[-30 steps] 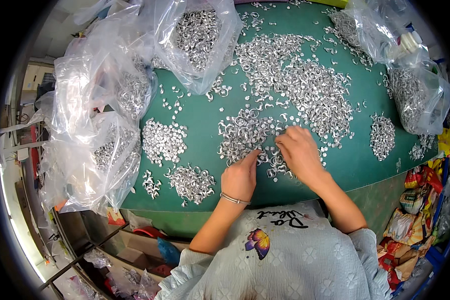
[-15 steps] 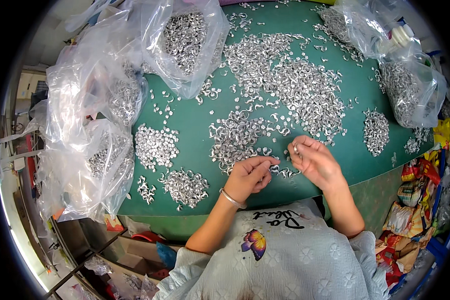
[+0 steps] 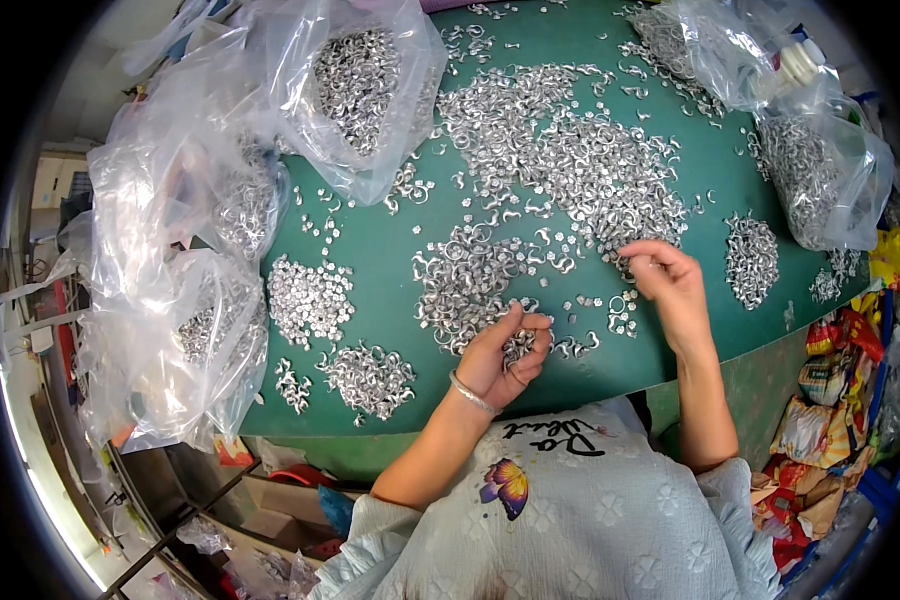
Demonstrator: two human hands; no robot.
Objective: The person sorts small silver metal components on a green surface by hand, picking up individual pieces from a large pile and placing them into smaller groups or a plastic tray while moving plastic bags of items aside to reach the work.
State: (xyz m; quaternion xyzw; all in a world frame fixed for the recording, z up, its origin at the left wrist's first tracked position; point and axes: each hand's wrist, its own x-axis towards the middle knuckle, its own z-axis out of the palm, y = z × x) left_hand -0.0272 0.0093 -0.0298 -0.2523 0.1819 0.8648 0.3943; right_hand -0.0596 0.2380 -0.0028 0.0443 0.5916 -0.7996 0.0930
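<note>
My left hand (image 3: pixel 510 352) is cupped at the near edge of a middle pile of small silver metal pieces (image 3: pixel 460 285), and several curved silver pieces (image 3: pixel 518 346) lie in its palm under bent fingers. My right hand (image 3: pixel 670 285) has its fingertips drawn together at the lower edge of the large far pile of silver metal pieces (image 3: pixel 610 185). Whatever those fingertips hold is too small to make out. Between the hands lies a loose group of silver pieces (image 3: pixel 622 315), some curved and some flower-shaped.
To the left sit a heap of small flower-shaped pieces (image 3: pixel 310 300) and a heap of curved pieces (image 3: pixel 368 380). Another heap (image 3: pixel 752 262) stands at right. Clear plastic bags of metal pieces (image 3: pixel 360 100) line the left and far right of the green table (image 3: pixel 570 385).
My right hand has moved right and away from my left, to the large pile. My left hand has turned from a pointing pinch to a palm-up cup showing pieces inside.
</note>
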